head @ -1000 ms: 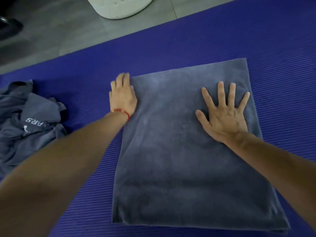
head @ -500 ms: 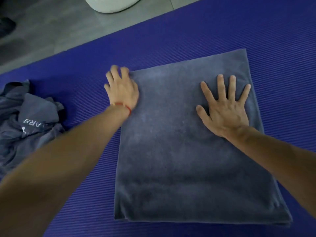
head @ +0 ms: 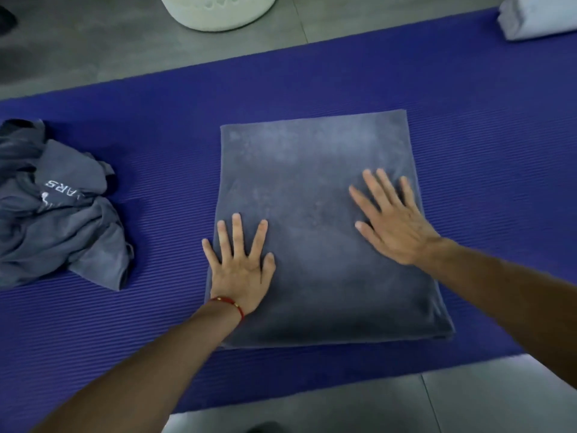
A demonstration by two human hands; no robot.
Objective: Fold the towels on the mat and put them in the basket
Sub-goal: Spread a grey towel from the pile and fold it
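Head view: folded grey terry towel (head: pixel 312 214) flat on ribbed purple foam mat (head: pixel 484 135). Left hand (head: pixel 240 270) and right hand (head: pixel 396 223) flat on it, fingers spread, grasping nothing. Crumpled grey towel (head: pixel 59 214) at mat's left. White perforated basket (head: pixel 218 10) on grey floor beyond mat. Folded pale cloth (head: pixel 540 17) far right.

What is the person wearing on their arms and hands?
Both forearms are bare, with no sleeves in view and no gloves. The left hand has a thin red string bracelet with a small gold bead at the wrist. The right hand wears nothing.
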